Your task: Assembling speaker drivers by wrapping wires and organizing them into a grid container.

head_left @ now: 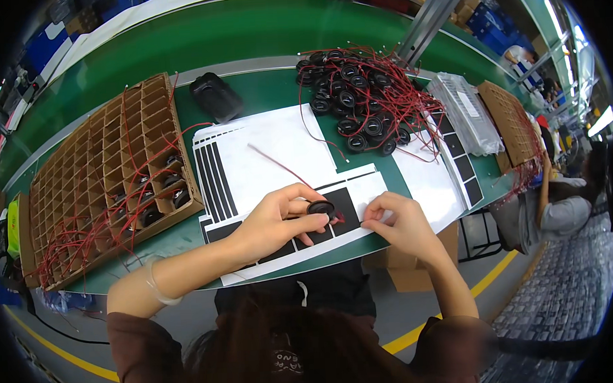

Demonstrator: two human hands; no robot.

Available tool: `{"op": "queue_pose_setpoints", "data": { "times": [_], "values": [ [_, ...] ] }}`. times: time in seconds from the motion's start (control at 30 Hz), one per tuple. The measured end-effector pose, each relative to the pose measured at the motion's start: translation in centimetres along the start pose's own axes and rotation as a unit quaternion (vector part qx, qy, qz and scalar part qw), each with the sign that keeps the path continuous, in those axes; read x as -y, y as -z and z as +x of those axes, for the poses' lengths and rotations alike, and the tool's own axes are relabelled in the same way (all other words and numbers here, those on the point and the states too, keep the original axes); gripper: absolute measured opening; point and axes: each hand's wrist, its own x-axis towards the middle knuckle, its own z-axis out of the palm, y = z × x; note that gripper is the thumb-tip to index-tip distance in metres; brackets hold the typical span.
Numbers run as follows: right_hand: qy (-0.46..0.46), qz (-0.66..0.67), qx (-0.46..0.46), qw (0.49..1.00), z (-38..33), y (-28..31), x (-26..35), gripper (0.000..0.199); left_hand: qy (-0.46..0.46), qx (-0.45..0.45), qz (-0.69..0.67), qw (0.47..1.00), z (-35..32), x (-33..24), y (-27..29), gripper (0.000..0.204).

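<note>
Between the thumb and fingers of my left hand (280, 218) is a small round black speaker (320, 208) with a thin red wire, held just above a white sheet of black rectangular stickers (344, 202). My right hand (405, 223) is closed in a pinch at the right end of that sheet; whatever its fingertips hold, if anything, is too small to make out. A heap of similar black speakers with tangled red wires (357, 97) lies beyond my hands. Some more speakers sit in a cardboard divider box (106, 156) at the left.
More white sheets (270, 142) lie behind my hands and another sheet (422, 179) to the right. A black plastic container (215, 97) stands at the back. Clear plastic trays (464, 113) and a second cardboard box (509, 124) are at the right, near another person (567, 204).
</note>
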Motion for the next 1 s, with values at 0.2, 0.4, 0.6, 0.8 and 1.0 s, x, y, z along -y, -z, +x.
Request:
{"op": "queue_pose_setpoints", "data": {
  "times": [0.2, 0.4, 0.6, 0.8, 1.0],
  "values": [
    [-0.048, 0.091, 0.006, 0.995, -0.4, 0.0, -0.8, 0.008, 0.022, -0.04, -0.074, 0.996, -0.1, -0.5, 0.1, 0.021],
    [-0.085, 0.346, -0.084, 0.931, -0.2, 0.9, -1.3, 0.007, 0.028, -0.079, -0.158, 0.984, -0.2, -1.4, 0.5, 0.021],
    [0.094, 0.326, 0.032, 0.94, 1.6, 2.7, 5.6, 0.005, -0.064, -0.071, -0.143, 0.985, -1.9, -4.7, 0.4, 0.033],
    [0.226, 0.22, -0.089, 0.945, 3.9, 2.3, 10.9, 0.008, -0.148, -0.07, -0.082, 0.983, -3.4, -7.5, 0.4, 0.043],
    [0.243, 0.309, -0.029, 0.919, 7.2, 2.5, 14.9, 0.011, -0.205, -0.007, -0.149, 0.967, -5.0, -9.1, 1.5, 0.032]
  ]
}}
